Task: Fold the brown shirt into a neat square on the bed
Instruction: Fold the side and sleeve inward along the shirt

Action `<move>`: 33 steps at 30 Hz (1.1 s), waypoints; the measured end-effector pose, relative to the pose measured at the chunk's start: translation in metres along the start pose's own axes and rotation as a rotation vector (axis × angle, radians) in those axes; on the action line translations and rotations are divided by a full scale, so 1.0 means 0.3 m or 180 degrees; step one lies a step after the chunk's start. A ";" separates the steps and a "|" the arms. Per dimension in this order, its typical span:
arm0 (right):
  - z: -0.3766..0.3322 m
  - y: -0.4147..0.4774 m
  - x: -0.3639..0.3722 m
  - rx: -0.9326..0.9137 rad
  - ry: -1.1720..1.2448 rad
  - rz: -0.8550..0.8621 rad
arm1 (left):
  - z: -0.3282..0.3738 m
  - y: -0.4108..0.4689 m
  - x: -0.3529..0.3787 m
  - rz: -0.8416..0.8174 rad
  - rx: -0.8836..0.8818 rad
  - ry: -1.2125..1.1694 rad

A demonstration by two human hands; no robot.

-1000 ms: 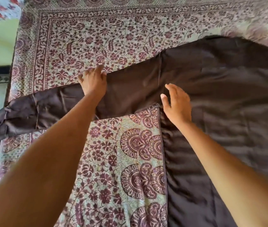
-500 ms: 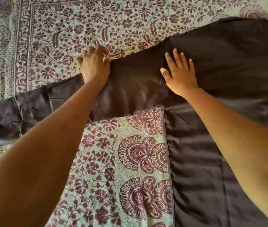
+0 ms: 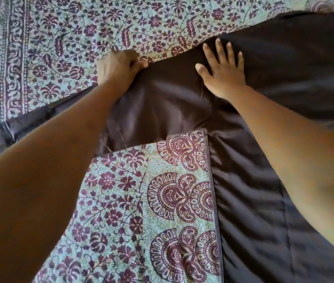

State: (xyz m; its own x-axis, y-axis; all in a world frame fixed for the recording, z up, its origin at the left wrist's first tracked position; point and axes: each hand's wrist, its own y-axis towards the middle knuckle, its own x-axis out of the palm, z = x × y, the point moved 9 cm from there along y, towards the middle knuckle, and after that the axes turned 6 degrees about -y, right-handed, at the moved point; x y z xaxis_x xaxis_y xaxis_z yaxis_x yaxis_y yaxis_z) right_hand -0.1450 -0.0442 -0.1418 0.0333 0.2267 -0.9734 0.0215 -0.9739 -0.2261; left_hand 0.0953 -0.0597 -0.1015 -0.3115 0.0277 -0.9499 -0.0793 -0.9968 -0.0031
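Observation:
The brown shirt (image 3: pixel 284 78) lies spread on the bed, its body on the right and one long sleeve (image 3: pixel 162 94) running out to the left edge. My left hand (image 3: pixel 117 68) grips the far edge of that sleeve, fingers curled round the cloth, and the fabric bunches slightly below it. My right hand (image 3: pixel 223 72) lies flat with fingers spread on the shirt at the shoulder seam, pressing it down. The sleeve's cuff end is partly hidden behind my left forearm.
The bed is covered by a pale green sheet (image 3: pixel 121 201) printed with maroon flowers and paisleys, with a patterned border (image 3: pixel 15 58) at the left. The shirt's straight side hem (image 3: pixel 213 190) runs toward me.
My left hand has gone from resting on the sleeve to curling round its far edge. My right hand slid further up onto the shoulder area. The view has moved closer in.

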 end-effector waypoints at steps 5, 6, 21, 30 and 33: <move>-0.010 -0.022 -0.017 0.0081 0.0234 0.0191 | 0.020 -0.010 0.012 0.0044 -0.0271 0.0134; -0.019 -0.054 -0.028 -0.0004 0.0199 0.0361 | 0.024 -0.017 0.012 0.0079 -0.0199 0.0161; -0.033 -0.193 -0.014 -0.0203 0.0220 0.0516 | -0.043 -0.304 0.108 -0.0669 0.0563 0.0380; -0.058 -0.449 0.073 0.0203 0.0152 0.0727 | 0.407 -0.290 0.233 -0.0564 0.0384 -0.0032; -0.061 -0.450 0.084 0.0206 0.0107 0.0681 | 0.304 -0.298 0.221 -0.0560 0.0303 -0.0008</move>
State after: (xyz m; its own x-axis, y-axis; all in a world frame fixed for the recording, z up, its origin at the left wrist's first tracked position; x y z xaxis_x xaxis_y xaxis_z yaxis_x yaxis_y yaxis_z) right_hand -0.1288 0.0934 -0.1351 0.0635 0.0142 -0.9979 -0.0536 -0.9984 -0.0176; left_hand -0.0046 0.0379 -0.1358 -0.2872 0.2012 -0.9365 -0.2219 -0.9651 -0.1393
